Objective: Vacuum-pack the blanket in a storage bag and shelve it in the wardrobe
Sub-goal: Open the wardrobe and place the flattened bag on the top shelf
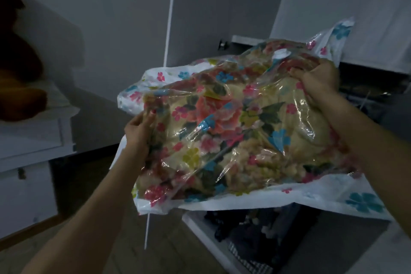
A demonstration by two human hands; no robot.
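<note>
Bag [360,200]: clear plastic with flower print, held up in the air at centre, above a shelf [200,227] at 5 o'clock.
Blanket [233,131]: floral, packed tight inside the bag.
Left hand [139,133]: at 9 o'clock of the bag, fingers curled, grasping its edge.
Right hand [318,82]: at 2 o'clock, fingers clenched on the bag top.
Toy [17,69]: brown plush, at 9 o'clock on a white cabinet [33,140].
</note>
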